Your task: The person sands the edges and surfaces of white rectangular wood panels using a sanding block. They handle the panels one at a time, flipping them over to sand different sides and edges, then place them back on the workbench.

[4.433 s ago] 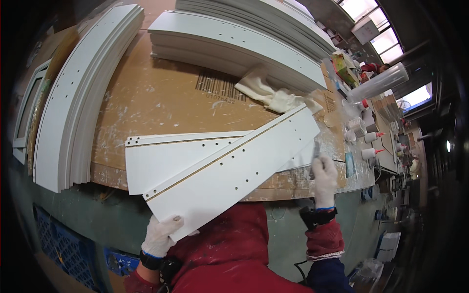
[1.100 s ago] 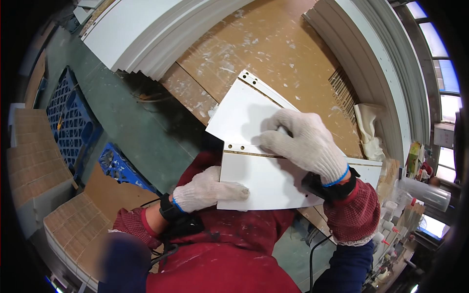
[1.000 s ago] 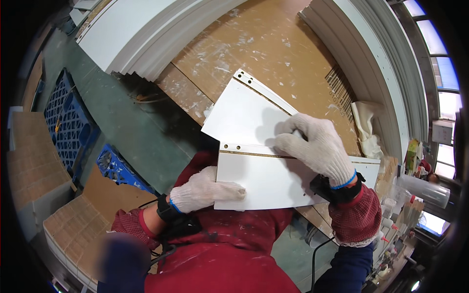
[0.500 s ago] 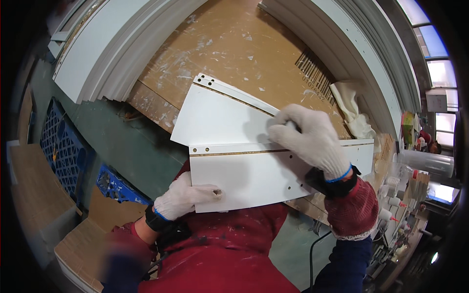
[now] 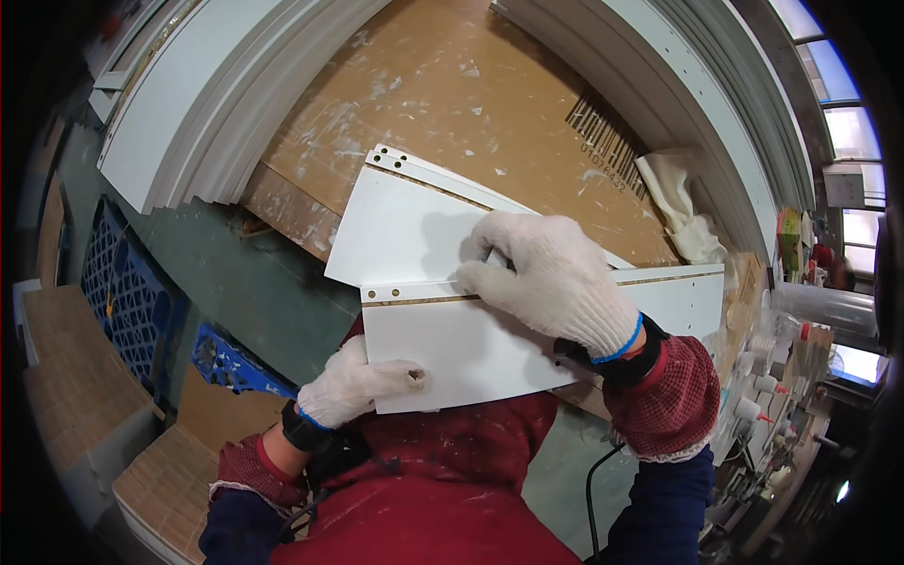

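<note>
Two long white panels with drilled holes lie on the brown cardboard-covered workbench [image 5: 452,85]. The upper white panel [image 5: 471,353] rests across the lower white panel [image 5: 400,226], which angles off to the right underneath. My left hand [image 5: 353,386], in a white knit glove, grips the near left corner of the upper panel. My right hand [image 5: 551,278], also gloved, presses flat on the panels along the brown edge strip of the upper one.
Stacks of long white moulded boards [image 5: 198,113] lie at the bench's left, and more such boards [image 5: 678,104] along its far right. A crumpled white cloth [image 5: 678,202] sits beside them. Blue plastic crates [image 5: 127,301] stand on the floor left. Bottles and clutter [image 5: 772,377] crowd the right end.
Since 4.4 s ago my view has swung to the panels' left end. Over the last second both hands stay on the panels; my right hand shifted slightly along the edge strip.
</note>
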`<state>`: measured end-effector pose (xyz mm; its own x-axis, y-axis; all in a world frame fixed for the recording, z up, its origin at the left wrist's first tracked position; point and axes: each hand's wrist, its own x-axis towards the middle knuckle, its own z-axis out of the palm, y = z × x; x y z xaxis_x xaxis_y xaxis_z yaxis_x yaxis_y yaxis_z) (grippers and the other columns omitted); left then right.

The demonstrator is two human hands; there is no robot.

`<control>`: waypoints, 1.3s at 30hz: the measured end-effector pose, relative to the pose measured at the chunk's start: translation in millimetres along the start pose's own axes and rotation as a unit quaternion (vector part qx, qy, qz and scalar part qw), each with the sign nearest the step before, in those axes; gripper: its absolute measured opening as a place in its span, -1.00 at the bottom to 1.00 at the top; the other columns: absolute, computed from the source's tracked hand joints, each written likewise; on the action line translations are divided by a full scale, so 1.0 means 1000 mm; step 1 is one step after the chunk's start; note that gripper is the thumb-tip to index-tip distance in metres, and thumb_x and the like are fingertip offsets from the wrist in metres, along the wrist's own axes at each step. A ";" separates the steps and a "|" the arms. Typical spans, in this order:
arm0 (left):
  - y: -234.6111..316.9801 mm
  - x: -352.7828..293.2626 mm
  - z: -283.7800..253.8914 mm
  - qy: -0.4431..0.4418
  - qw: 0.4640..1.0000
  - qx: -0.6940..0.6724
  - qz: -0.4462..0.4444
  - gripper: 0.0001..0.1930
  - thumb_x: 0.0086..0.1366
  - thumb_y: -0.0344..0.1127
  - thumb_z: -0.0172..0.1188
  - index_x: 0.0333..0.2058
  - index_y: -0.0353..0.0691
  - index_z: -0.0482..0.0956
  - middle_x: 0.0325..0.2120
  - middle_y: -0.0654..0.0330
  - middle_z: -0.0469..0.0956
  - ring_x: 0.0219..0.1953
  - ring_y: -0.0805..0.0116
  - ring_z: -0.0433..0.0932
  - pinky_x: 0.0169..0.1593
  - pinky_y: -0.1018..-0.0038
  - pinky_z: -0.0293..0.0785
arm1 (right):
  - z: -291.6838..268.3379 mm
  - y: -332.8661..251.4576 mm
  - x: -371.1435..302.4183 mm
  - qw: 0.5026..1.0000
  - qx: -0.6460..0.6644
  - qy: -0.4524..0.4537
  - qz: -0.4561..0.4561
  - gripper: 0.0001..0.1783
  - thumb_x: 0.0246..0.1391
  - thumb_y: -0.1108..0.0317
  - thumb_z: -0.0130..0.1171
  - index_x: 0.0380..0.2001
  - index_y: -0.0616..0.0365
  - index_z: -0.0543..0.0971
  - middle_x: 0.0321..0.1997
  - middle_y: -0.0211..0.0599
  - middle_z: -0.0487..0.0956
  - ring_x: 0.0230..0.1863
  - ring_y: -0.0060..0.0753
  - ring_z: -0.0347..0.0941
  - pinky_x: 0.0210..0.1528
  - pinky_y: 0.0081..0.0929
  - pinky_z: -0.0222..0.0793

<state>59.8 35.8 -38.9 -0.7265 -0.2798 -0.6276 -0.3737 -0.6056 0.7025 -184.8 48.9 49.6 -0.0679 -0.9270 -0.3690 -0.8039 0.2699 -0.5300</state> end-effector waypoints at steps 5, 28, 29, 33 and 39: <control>0.004 0.000 0.004 -0.005 0.997 -0.071 0.011 -0.62 0.10 -0.29 0.34 -0.12 -0.34 0.56 -0.25 0.22 0.60 -0.24 0.48 0.54 -0.15 0.52 0.49 | 0.014 -0.019 0.010 0.999 0.010 0.011 -0.038 -0.78 -0.04 0.19 0.21 -0.44 0.13 0.56 -0.66 -0.26 0.51 -0.61 -0.32 0.51 -0.48 -0.40 0.42; -0.011 0.006 0.003 0.023 0.997 -0.074 0.023 -0.71 0.09 -0.40 0.22 -0.20 -0.41 0.58 -0.30 0.14 0.62 -0.26 0.42 0.57 -0.15 0.49 0.52 | -0.007 0.037 -0.028 0.994 0.036 0.071 0.068 -0.70 -0.05 0.12 0.21 -0.38 0.14 0.60 -0.53 -0.15 0.57 -0.43 -0.11 0.54 -0.30 -0.31 0.45; -0.009 0.006 0.004 0.022 0.996 -0.083 0.021 -0.71 0.09 -0.40 0.22 -0.20 -0.41 0.58 -0.30 0.14 0.62 -0.26 0.42 0.57 -0.15 0.49 0.52 | -0.012 0.045 -0.036 0.992 0.038 0.083 0.092 -0.70 -0.06 0.13 0.23 -0.37 0.14 0.60 -0.53 -0.16 0.57 -0.43 -0.14 0.54 -0.30 -0.33 0.44; -0.004 0.001 0.007 0.034 0.996 -0.070 0.036 -0.72 0.10 -0.40 0.23 -0.20 -0.41 0.57 -0.29 0.13 0.62 -0.26 0.42 0.57 -0.15 0.49 0.51 | -0.036 0.067 -0.057 0.975 0.036 0.099 0.196 -0.68 -0.05 0.12 0.22 -0.36 0.17 0.60 -0.49 -0.17 0.59 -0.41 -0.22 0.53 -0.29 -0.36 0.43; -0.036 0.012 -0.013 0.016 0.996 -0.049 0.066 -0.43 0.07 -0.53 0.19 0.07 -0.60 0.24 -0.13 -0.26 0.47 -0.19 -0.14 0.60 -0.25 -0.06 0.67 | -0.066 0.131 -0.092 0.936 0.007 0.185 0.299 -0.63 -0.07 0.06 0.19 -0.37 0.16 0.59 -0.47 -0.14 0.60 -0.39 -0.13 0.54 -0.26 -0.30 0.42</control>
<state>71.9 44.9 -75.9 -0.7461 -0.3846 -0.5436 -0.2171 -0.6312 0.7446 -322.9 152.7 64.4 -0.7051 -0.6359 -0.3139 -0.5501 0.7698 -0.3238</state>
